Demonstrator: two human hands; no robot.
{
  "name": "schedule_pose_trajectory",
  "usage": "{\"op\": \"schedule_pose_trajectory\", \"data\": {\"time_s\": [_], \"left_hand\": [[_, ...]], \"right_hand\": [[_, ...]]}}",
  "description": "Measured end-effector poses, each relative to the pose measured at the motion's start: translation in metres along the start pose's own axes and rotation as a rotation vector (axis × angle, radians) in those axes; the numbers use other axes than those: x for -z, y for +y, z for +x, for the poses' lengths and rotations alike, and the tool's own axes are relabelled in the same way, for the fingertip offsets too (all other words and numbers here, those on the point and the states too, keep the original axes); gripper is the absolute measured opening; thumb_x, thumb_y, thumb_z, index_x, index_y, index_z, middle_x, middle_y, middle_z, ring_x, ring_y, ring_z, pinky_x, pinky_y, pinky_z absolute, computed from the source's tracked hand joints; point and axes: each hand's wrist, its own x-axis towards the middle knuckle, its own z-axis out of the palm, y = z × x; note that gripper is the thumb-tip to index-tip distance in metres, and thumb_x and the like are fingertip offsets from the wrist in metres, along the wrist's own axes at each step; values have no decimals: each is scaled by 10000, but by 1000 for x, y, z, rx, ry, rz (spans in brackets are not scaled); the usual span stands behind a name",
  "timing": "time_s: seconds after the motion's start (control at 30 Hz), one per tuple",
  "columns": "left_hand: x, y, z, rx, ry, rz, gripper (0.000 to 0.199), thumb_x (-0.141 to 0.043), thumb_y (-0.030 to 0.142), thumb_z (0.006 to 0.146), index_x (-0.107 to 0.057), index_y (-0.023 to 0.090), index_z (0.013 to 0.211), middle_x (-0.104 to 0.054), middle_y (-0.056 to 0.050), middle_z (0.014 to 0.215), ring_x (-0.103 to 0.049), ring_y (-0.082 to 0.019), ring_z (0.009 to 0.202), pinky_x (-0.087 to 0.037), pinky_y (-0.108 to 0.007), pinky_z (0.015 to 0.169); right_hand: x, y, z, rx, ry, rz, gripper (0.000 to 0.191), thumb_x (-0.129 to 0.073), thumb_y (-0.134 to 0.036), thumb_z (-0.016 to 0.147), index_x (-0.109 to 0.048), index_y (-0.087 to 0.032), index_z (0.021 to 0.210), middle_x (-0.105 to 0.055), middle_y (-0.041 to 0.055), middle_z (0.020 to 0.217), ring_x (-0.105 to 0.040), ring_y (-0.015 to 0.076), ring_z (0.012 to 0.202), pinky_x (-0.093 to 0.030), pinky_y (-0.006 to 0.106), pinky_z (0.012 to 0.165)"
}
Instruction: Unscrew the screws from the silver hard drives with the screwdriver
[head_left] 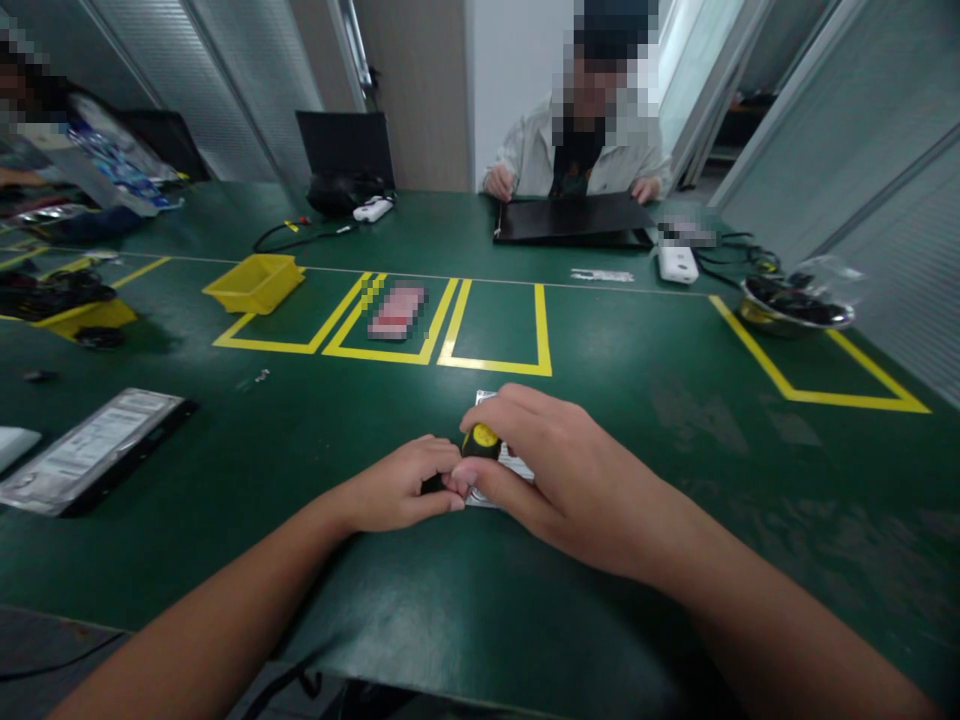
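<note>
My right hand (555,460) is closed around the yellow-and-black handle (481,438) of a tool that looks like a screwdriver, seen from its top end. Under it lies a flat silver piece with a printed label (516,462), mostly hidden by my hands. My left hand (409,485) is beside the handle at the left edge of that piece, with its fingers bent and closed; whatever its fingertips pinch is hidden.
A labelled hard drive (97,445) lies at left. Beyond are a yellow tray (256,283), a pink blurred item (397,312), yellow tape outlines and a metal bowl (791,310) with dark parts. Across the green table (337,590), a person holds a black panel (574,218).
</note>
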Motion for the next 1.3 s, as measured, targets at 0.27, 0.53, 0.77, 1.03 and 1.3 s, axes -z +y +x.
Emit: {"op": "schedule_pose_trajectory", "data": {"time_s": [0.27,0.53,0.77,1.03,1.3], "left_hand": [[2,4,0,-17,2,23,203,-551,337,932,-647,161,964,-658,-51,989,-587,-190,917,-455,-322,863],[2,4,-1,6,1,26,223,-551,353,928,-661,168,987,-681,-50,975,-597,-195,916,-465,-299,829],[3,9,0,10,60,14,221,-557,373,916,-637,177,979,-674,-61,1030,-598,-218,945,-486,-334,863],[1,12,1,21,88,-37,238,-558,382,908,-621,179,1014,-666,-78,1070,-598,-238,978,-502,-365,888],[3,15,2,-43,109,-54,231,-498,299,943,-555,173,1128,-622,-58,1140,-582,-199,1004,-498,-316,878]], "right_hand": [[-6,4,2,60,125,99,261,-594,-291,930,-562,-148,1146,-631,25,960,-567,134,814,-414,247,738],[-8,3,3,114,145,103,244,-603,-253,924,-585,-151,1145,-662,12,947,-595,116,778,-418,220,724],[-8,-1,5,158,144,155,262,-572,-192,931,-609,-152,1188,-688,51,1083,-628,155,982,-456,256,867],[-5,-5,6,174,69,158,284,-532,-160,939,-610,-153,1212,-673,77,1076,-599,171,985,-467,284,860],[-13,-2,10,231,191,179,274,-566,-288,949,-631,-137,1167,-654,83,1032,-591,161,954,-480,278,832]]}}
